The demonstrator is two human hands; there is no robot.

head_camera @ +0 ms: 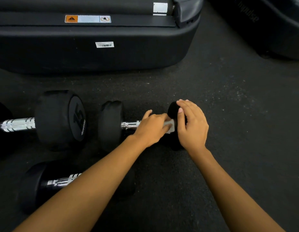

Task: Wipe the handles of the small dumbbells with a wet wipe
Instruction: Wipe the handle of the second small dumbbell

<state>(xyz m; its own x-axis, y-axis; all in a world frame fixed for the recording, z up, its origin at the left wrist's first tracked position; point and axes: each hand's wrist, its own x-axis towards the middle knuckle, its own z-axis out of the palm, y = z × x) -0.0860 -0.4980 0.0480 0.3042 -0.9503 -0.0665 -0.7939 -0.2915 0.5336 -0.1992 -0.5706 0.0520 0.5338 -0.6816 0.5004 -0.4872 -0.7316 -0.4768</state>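
Up top, a big black machine base (95, 52) with a barcode sticker (104, 44) and an orange warning label (87, 19) fills the far side of the dark rubber floor (229, 106). Nearer, on the left, lies a large dumbbell (60, 119) marked 15 on its end, its ribbed chrome bar running off toward the frame's left edge. Just beside it, end to end, lies the small dumbbell (110, 124) being cleaned, flat on the floor in the middle of the view. Another small dumbbell (45, 183) lies closer to the person, partly hidden under the left forearm. The right hand (192, 126) rests over the right-hand weight of the middle dumbbell, fingers spread loosely across its top and thumb down its inner face. The left hand (152, 128) is curled over the chrome handle (130, 125), pressing a folded white wipe (170, 126) against the bar at its right end, next to that weight; how far the wipe wraps round the bar is hard to tell.
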